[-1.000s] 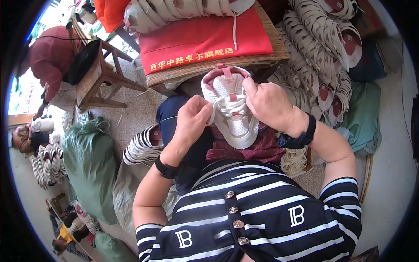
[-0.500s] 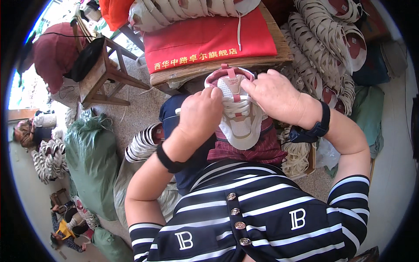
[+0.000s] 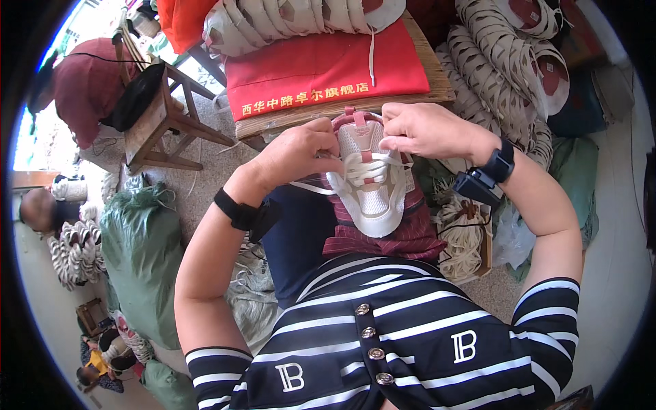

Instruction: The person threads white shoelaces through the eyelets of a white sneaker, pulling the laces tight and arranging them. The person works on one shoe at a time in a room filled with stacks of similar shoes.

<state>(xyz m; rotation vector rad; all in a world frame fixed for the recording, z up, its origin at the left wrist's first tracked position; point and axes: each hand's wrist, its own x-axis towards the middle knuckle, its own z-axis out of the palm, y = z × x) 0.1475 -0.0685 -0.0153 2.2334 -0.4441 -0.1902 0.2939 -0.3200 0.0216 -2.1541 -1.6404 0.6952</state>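
Observation:
A white and pink sneaker [image 3: 373, 198] lies in my lap on maroon striped cloth [image 3: 342, 244], its toe toward me and its tongue upright. White shoelace [image 3: 365, 169] crosses its front, and a loose length trails out below my left hand. My left hand [image 3: 301, 152] is at the left side of the collar, fingers closed in a pinch on the shoelace; the fingertips are partly hidden. At the right side of the collar my right hand [image 3: 427, 130] also pinches the shoelace, with a short piece showing beneath the fingers. Black bands circle both wrists.
A wooden table [image 3: 437, 65] with a red cloth [image 3: 328, 65] and a row of nested shoe uppers [image 3: 294, 20] stands just ahead. More stacked uppers [image 3: 506, 75] are at right, above a box of white laces [image 3: 462, 242]. A green sack [image 3: 140, 260] and a wooden stool [image 3: 147, 133] stand left.
My left hand has drawn away from the sneaker to the left and turned, its elbow swinging outward. My right hand has shifted slightly up, and more of the tongue and laces shows.

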